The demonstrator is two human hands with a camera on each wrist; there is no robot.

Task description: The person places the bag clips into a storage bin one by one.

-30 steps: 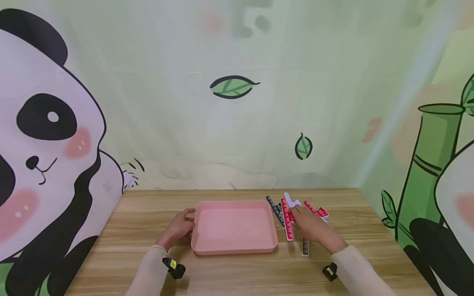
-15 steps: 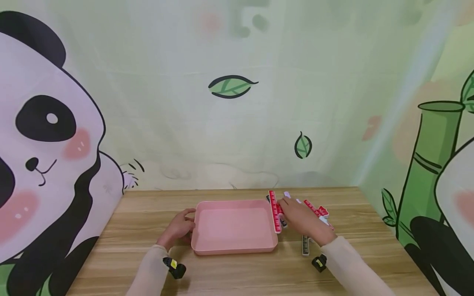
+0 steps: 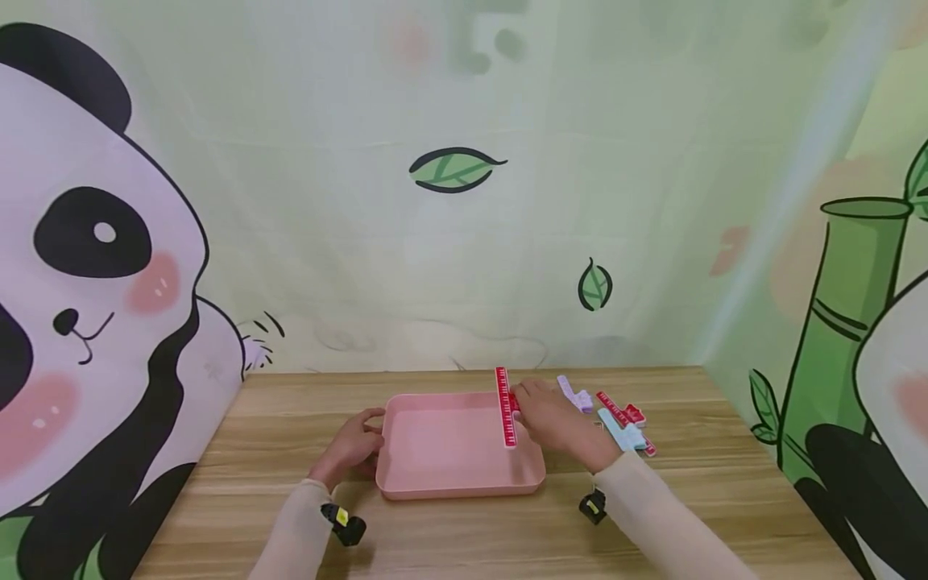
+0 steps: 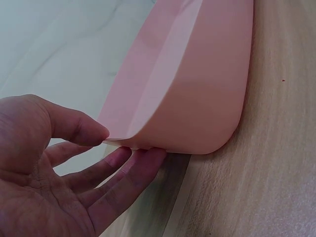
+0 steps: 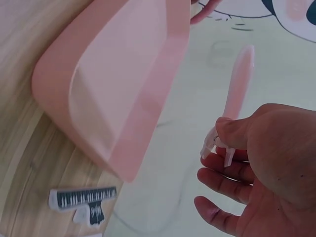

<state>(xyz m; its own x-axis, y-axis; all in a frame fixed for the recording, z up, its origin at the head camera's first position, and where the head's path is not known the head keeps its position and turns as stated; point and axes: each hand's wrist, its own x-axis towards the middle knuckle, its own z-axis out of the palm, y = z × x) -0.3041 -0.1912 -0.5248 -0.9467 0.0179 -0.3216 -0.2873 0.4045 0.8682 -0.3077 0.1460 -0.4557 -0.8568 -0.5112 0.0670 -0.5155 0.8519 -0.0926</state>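
Note:
A shallow pink tray (image 3: 457, 447) lies on the table. At its left end, my left hand (image 3: 351, 443) pinches the rim; in the left wrist view the thumb touches the rim and fingers touch the outer wall. My right hand (image 3: 554, 412) holds a red strip (image 3: 505, 407) with white ruler-like marks above the tray's right side. In the right wrist view, thumb and fingers pinch a small projection on this strip, which shows a pale pink face there. A black marked strip (image 5: 86, 198) lies beside the tray, below the right hand.
Right of the tray lie a lilac strip (image 3: 575, 395), another red strip (image 3: 612, 408) and a light blue strip (image 3: 619, 431), the last two overlapping. The wooden table (image 3: 449, 536) meets a printed cloth backdrop (image 3: 348, 242) at the back.
The right hand has lifted the red strip from the group and carried it left, from beside the tray to above its right side. The left hand has stayed at the tray.

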